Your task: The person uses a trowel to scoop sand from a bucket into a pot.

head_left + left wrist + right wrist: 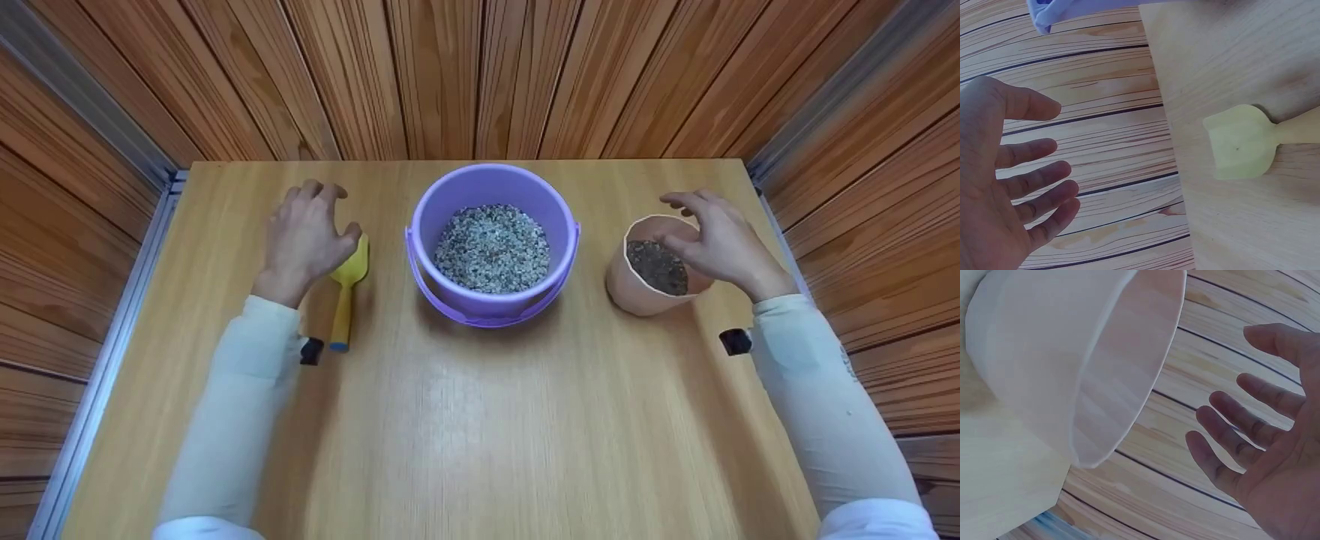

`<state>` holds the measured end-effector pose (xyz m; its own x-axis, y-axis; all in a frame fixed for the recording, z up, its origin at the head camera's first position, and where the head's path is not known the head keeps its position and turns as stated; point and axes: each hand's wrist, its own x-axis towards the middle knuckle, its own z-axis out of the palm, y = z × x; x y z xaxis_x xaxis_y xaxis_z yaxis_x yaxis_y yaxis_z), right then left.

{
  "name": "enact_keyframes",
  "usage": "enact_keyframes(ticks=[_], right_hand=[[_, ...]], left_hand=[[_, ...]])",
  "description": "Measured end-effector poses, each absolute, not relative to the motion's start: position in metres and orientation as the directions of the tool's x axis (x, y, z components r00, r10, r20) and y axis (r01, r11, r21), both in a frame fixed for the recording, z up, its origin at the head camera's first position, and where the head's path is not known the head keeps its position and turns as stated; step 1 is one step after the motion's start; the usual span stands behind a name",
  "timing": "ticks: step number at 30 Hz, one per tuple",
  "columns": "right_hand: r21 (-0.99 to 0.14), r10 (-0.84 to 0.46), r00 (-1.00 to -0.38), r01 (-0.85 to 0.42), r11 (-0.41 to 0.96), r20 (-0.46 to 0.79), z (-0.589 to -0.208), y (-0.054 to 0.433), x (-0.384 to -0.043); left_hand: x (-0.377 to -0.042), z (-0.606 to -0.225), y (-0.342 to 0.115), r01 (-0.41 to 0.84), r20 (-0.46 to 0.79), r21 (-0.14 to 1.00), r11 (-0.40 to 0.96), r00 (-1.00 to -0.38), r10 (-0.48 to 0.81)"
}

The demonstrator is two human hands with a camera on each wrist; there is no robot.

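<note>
Above the table's left side hovers my left hand (304, 236), fingers loosely bent and holding nothing. Below it lies a toy shovel (342, 300) with a yellow blade and a blue-tipped handle; its blade (1241, 143) shows in the left wrist view. My right hand (724, 244) hangs over a pale pink pot (637, 289) with dark soil (654, 266) inside, overlapping its rim in the head view. In the right wrist view that hand's fingers (1230, 444) are spread apart from the pot's rim. A purple bucket (491, 304) filled with grey gravel (495, 251) stands between the hands.
A wooden table (450, 442) carries everything. Its far edge meets a wood-plank wall (442, 82), and similar panels rise at left and right. Metal rails (112, 345) run along the sides. The bucket's purple handle (480, 322) hangs down at its front.
</note>
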<state>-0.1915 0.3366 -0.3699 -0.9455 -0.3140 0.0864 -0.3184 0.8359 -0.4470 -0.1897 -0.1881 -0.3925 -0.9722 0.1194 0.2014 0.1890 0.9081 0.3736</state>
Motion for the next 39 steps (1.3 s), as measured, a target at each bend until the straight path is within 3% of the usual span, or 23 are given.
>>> enact_keyframes(ticks=[15,39], right_hand=[[-0.591,-0.389,-0.920,-0.344,0.730,0.054,-0.370,0.297,-0.176],[-0.657,-0.471,-0.878,-0.304,0.690,-0.088,-0.379,0.248,-0.189]], left_hand=[[-0.176,-0.409,-0.191,0.183,0.189,0.430,0.884,-0.976,0.110],[-0.156,-0.428,-0.193,0.155,0.201,0.483,0.862,-0.977,0.063]])
